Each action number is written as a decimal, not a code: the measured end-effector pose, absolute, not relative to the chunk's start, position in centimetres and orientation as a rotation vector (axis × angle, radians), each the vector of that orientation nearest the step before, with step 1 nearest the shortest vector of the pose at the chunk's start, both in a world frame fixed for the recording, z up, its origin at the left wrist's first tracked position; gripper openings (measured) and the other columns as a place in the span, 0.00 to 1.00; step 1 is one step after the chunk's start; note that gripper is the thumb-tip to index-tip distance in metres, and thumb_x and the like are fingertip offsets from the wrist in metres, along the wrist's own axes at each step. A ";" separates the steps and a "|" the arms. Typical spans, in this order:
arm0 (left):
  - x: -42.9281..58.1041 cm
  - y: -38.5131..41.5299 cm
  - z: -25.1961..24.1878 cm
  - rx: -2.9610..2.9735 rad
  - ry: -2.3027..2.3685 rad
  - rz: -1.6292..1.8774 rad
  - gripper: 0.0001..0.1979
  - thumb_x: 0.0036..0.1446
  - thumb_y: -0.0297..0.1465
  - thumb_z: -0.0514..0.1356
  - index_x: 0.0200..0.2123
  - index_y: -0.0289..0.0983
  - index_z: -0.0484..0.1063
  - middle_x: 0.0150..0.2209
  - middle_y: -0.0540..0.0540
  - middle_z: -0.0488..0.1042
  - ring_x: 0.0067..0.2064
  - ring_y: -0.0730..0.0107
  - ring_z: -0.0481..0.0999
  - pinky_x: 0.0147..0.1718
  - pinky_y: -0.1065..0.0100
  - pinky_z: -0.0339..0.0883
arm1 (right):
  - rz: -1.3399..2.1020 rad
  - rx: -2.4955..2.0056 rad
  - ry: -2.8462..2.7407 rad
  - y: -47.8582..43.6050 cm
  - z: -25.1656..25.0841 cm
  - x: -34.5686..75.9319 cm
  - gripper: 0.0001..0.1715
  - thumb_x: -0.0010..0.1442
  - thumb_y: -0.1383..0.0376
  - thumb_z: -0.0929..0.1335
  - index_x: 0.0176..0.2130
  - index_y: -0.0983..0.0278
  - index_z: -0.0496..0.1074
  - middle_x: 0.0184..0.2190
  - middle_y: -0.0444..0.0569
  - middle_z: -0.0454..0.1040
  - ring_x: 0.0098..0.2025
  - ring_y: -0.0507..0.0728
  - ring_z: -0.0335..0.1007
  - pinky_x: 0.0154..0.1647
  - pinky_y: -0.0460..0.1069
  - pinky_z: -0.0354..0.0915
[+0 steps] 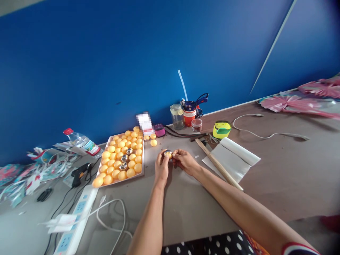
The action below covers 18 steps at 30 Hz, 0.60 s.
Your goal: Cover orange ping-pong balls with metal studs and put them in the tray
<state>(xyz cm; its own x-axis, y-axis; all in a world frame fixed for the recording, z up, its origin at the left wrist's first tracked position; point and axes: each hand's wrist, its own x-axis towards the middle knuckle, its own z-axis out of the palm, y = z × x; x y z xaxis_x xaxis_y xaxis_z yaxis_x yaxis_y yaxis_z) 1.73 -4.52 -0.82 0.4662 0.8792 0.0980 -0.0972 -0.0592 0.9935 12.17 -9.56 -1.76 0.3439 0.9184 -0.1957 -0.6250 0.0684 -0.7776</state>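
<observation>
Between my two hands is a small ball (168, 153), partly shiny silver and partly orange. My left hand (161, 165) has its fingers closed around the ball's left and lower side. The fingertips of my right hand (183, 160) are pinched at the ball's right edge; whether they hold anything else is too small to tell. To the left, a shallow white box (144, 164) holds several orange balls (116, 174) in rows, with a few silver ones (123, 166) among them. Loose orange balls (153, 142) lie beyond the box's right side.
A white power strip (79, 216), a glue gun (79, 173) and a bottle (83, 143) are at the left. Behind stand a jar (177, 117) and red cups (189, 118). At the right lie a wooden stick (219, 164), white sheets (233, 157) and a yellow-green container (222, 130).
</observation>
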 end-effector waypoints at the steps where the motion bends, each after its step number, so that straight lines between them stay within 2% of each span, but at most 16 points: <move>1: 1.7 -4.6 -0.7 1.426 0.753 0.936 0.16 0.52 0.38 0.58 0.42 0.36 0.70 0.40 0.45 0.74 0.41 0.68 0.72 0.42 0.68 0.64 | 1.202 -0.910 -0.384 -9.5 -1.8 12.2 0.16 0.39 0.63 0.73 0.25 0.63 0.63 0.16 0.38 0.67 0.18 0.48 0.62 0.20 0.44 0.60; 3: 1.8 -4.7 -0.6 1.468 0.759 0.947 0.15 0.53 0.37 0.57 0.42 0.36 0.70 0.40 0.45 0.74 0.42 0.68 0.72 0.42 0.69 0.64 | 1.213 -0.896 -0.381 -9.5 -1.8 12.3 0.18 0.37 0.64 0.74 0.26 0.63 0.62 0.17 0.38 0.68 0.19 0.48 0.63 0.22 0.44 0.62; 6: 2.0 -4.8 -0.6 1.462 0.768 0.975 0.14 0.52 0.36 0.57 0.42 0.36 0.70 0.40 0.46 0.74 0.42 0.69 0.71 0.42 0.69 0.64 | 1.277 -0.875 -0.437 -9.6 -1.6 12.5 0.19 0.37 0.63 0.74 0.26 0.63 0.61 0.16 0.38 0.67 0.18 0.48 0.63 0.20 0.44 0.60; 10: 2.3 -4.4 -1.1 1.275 0.781 0.991 0.14 0.50 0.37 0.59 0.40 0.36 0.71 0.37 0.47 0.74 0.38 0.69 0.73 0.40 0.68 0.65 | 1.213 -1.023 -0.584 -9.7 -1.1 13.2 0.13 0.45 0.59 0.69 0.27 0.62 0.61 0.16 0.39 0.65 0.18 0.49 0.61 0.19 0.45 0.58; 13: 2.3 -3.6 -1.4 1.019 0.799 1.047 0.16 0.47 0.37 0.60 0.39 0.36 0.69 0.32 0.49 0.73 0.30 0.73 0.72 0.34 0.68 0.66 | 0.775 -1.399 -0.801 -9.8 -1.0 14.1 0.06 0.51 0.62 0.65 0.27 0.63 0.64 0.20 0.42 0.66 0.24 0.52 0.64 0.28 0.48 0.63; 15: 2.2 -3.2 -1.5 0.880 0.796 1.081 0.16 0.45 0.37 0.60 0.39 0.36 0.68 0.28 0.51 0.71 0.26 0.75 0.71 0.32 0.68 0.66 | 0.384 -1.656 -0.991 -9.9 -1.2 14.5 0.04 0.51 0.65 0.64 0.30 0.64 0.67 0.29 0.48 0.70 0.35 0.56 0.67 0.39 0.52 0.63; 18: 2.2 -3.0 -1.3 0.803 0.793 1.082 0.16 0.44 0.36 0.61 0.37 0.37 0.68 0.28 0.53 0.70 0.25 0.77 0.71 0.30 0.69 0.65 | 0.097 -1.912 -1.276 -10.2 -1.9 14.5 0.11 0.52 0.65 0.66 0.38 0.66 0.70 0.43 0.56 0.69 0.48 0.60 0.62 0.50 0.56 0.58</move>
<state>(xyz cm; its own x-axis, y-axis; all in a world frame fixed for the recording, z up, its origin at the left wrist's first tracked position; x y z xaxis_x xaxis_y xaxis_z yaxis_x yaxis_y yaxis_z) 2.18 -3.02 -1.26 0.2688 0.9508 -0.1542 -0.4333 0.2623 0.8622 14.48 -10.23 -1.86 0.4843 0.7998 0.3546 0.7369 -0.1544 -0.6581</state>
